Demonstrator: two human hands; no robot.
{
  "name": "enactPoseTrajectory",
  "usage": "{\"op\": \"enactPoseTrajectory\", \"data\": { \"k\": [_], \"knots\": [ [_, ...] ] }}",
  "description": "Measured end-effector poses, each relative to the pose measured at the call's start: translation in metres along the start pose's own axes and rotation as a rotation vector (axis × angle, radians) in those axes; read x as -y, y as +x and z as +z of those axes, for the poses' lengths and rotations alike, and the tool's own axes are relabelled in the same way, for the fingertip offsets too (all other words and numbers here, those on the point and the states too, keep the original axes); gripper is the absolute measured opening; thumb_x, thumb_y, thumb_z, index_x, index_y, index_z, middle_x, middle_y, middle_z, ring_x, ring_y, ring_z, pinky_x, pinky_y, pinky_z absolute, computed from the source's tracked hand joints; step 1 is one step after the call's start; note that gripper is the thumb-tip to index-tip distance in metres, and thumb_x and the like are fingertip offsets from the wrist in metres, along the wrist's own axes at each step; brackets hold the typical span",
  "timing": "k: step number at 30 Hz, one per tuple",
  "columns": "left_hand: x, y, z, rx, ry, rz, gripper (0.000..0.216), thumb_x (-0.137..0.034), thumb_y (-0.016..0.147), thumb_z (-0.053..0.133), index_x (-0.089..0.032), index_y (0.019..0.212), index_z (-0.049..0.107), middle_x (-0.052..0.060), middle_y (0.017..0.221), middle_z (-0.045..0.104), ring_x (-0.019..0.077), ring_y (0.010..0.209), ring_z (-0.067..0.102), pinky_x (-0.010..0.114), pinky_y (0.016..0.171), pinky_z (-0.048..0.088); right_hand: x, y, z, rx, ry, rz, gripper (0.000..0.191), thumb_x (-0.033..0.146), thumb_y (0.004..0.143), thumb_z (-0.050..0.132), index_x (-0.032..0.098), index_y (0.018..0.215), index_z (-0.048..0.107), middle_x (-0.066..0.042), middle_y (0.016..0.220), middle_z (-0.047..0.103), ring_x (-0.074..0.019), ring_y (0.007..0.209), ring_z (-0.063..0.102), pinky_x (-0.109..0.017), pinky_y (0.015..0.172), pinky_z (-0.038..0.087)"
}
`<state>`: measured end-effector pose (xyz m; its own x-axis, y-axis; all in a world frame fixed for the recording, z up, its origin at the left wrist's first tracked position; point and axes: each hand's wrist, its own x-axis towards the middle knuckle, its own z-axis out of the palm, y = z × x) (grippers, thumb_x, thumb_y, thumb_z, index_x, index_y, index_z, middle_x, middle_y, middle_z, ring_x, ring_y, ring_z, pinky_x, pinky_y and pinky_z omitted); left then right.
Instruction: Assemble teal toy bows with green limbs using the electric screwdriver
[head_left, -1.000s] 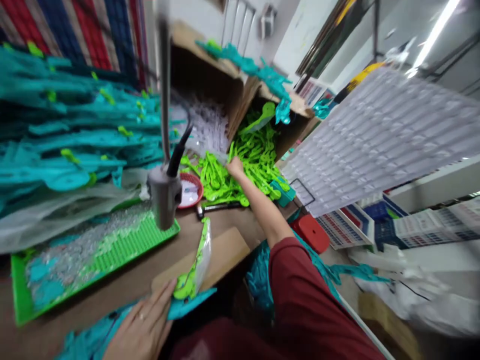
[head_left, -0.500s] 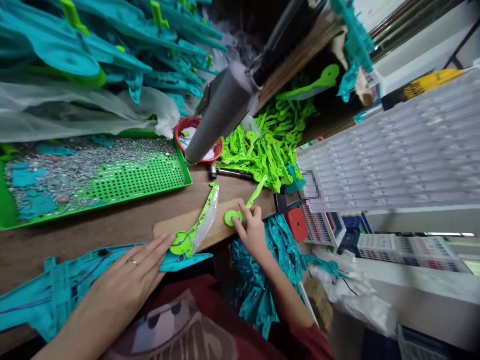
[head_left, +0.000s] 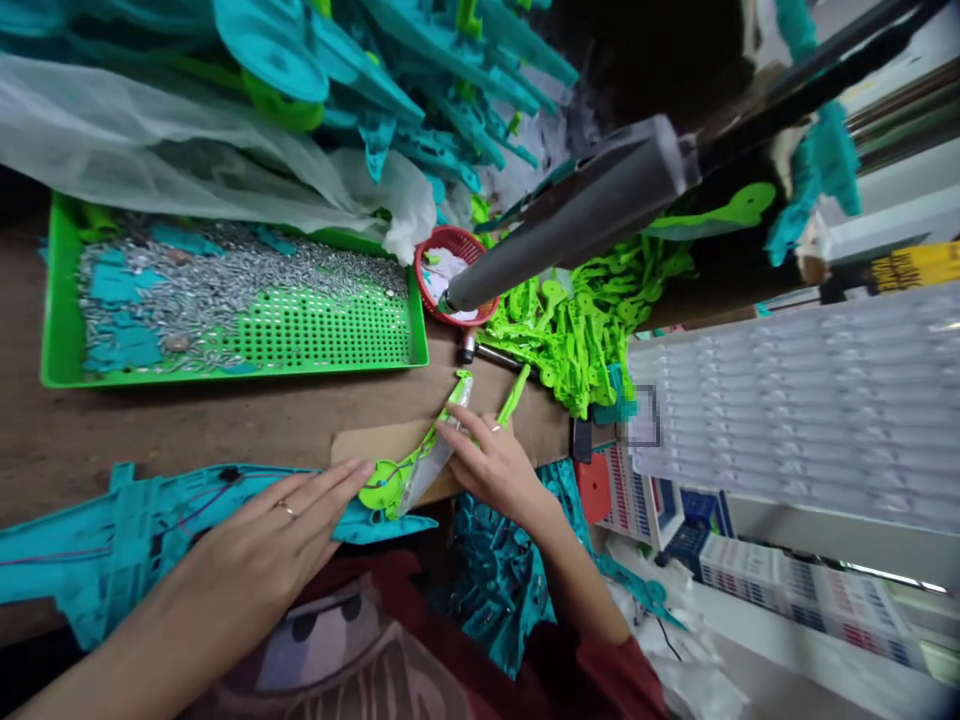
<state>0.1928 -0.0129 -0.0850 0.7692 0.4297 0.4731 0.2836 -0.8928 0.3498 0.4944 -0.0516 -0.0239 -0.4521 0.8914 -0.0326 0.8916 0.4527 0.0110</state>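
My left hand (head_left: 274, 540) lies flat, fingers stretched, on a long teal plastic part (head_left: 127, 535) at the table's near edge; its fingertips touch a lime green part (head_left: 409, 465) that lies on the teal one, with a clear plastic strip over it. My right hand (head_left: 491, 465) rests on that green part's upper half, fingers bent. A second lime green piece (head_left: 514, 395) sticks out from under those fingers. Both sit over a small wooden board (head_left: 375, 440).
A green perforated tray (head_left: 337, 335) with small metal bits lies at the back. A grey tool barrel (head_left: 570, 220) hangs above a red bowl (head_left: 442, 255). A heap of lime green parts (head_left: 592, 325), stacked teal parts (head_left: 360, 90) and white trays (head_left: 795, 400) stand around.
My right hand came back from the green heap carrying a green piece and has moved left onto the part under my left hand. The view has tilted down toward the table.
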Motion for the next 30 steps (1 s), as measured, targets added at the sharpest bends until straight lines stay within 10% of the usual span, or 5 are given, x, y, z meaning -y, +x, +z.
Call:
{"op": "enactPoseTrajectory", "data": {
  "k": [9,30],
  "knots": [
    [-0.010,0.001,0.005,-0.074,-0.121,-0.146,0.049,-0.007,0.097,0.023,-0.013,0.112,0.070,0.010,0.144,0.062,0.0121,0.156,0.020,0.032,0.131,0.010,-0.020,-0.007,0.019,-0.125,-0.192,-0.209,0.031,0.014,0.099,0.051,0.008,0.128,0.062,-0.019,0.122,0.071,-0.0212,0.099,0.066,-0.035,0.085,0.058],
    [-0.015,-0.015,0.016,-0.003,-0.179,-0.230,0.052,-0.012,0.097,0.031,-0.018,0.144,0.052,0.005,0.159,0.046,0.0172,0.150,0.038,0.037,0.131,0.015,-0.009,-0.005,0.023,-0.324,-0.323,-0.303,0.013,0.010,0.093,0.055,0.012,0.082,0.063,-0.025,0.105,0.074,-0.0253,0.095,0.071,-0.036,0.078,0.057]
  ]
}}
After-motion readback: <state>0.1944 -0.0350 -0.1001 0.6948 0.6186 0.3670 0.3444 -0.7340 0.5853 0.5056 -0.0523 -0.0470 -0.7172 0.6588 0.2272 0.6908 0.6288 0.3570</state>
